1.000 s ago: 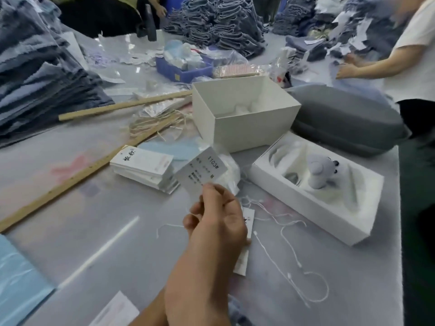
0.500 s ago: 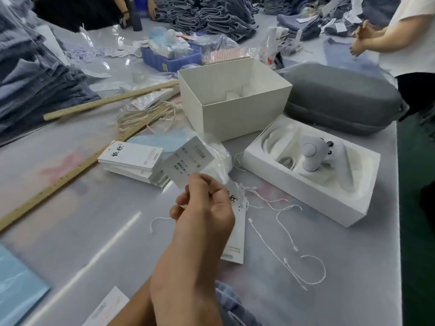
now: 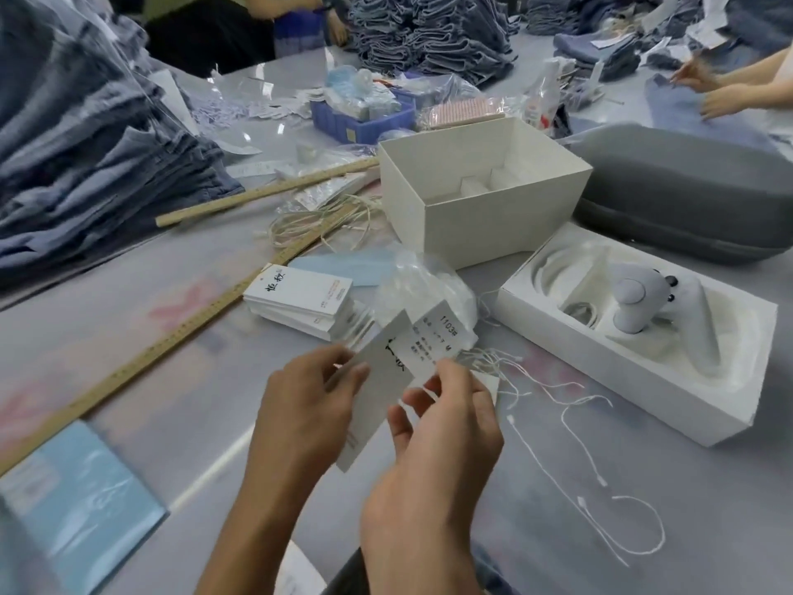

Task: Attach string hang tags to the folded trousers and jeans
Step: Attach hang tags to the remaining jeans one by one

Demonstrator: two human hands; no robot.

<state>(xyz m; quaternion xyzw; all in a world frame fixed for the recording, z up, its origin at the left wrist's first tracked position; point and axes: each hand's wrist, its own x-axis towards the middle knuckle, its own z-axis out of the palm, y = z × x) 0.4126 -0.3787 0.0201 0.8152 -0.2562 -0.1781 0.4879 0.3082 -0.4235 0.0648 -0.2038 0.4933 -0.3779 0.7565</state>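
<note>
The grey bench [image 3: 128, 380] carries everything, with folded jeans in two big heaps: one [image 3: 86, 156] along its left edge and one [image 3: 429, 32] at the far side. A single dark grey case [image 3: 686, 208] lies at the right, and in front of it stand two white boxes: an open deep one [image 3: 485, 216] and a shallow tray box [image 3: 635, 354] holding one pale controller-like device [image 3: 639, 302]. Two wooden rulers [image 3: 180, 332] cross near the middle left. One blue bin [image 3: 356, 122] sits behind the deep box. One stack of hang tags [image 3: 300, 302] lies at centre, beside a clear bag of strings [image 3: 425, 294]. Several loose white strings [image 3: 600, 496] trail on the bench to the right; their exact count is unclear.

Two tags are held above the bench, overlapping. The left hand [image 3: 300, 418] holds the long white tag [image 3: 377, 388], thumb curled on its face and fingers behind it. The right hand [image 3: 437, 444] pinches the lower corner of the smaller printed tag [image 3: 429, 341] between thumb and forefinger, the other fingers loosely spread below.
</note>
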